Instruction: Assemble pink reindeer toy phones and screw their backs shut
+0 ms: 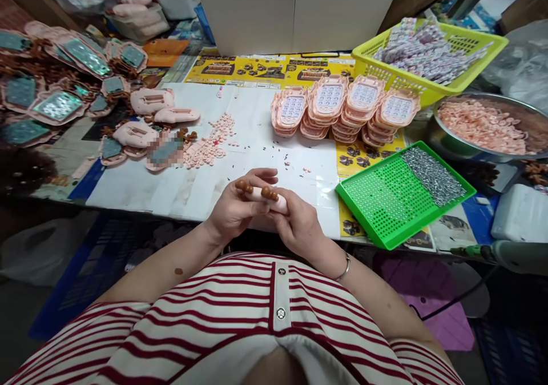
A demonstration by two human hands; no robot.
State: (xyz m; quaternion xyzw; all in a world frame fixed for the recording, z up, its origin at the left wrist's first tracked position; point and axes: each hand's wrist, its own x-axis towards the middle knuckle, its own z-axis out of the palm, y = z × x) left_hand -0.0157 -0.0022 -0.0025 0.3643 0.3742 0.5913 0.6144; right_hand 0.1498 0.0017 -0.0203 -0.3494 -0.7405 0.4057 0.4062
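My left hand [236,205] and my right hand [298,225] meet at the near edge of the table and together hold a pink toy phone shell [269,199] with small brown knobs on it. The left fingers curl over its left end, the right hand grips its right end. Loose pink buttons [210,143] lie scattered on the white sheet [257,145] just beyond my hands. Stacks of finished pink toy phones [342,108] stand further back.
A green perforated tray [385,202] with small screws sits to the right. A metal bowl [483,125] of pink parts and a yellow basket [432,53] stand behind it. Pink and brown toy parts [64,93] crowd the left; a cardboard box [295,8] is at the back.
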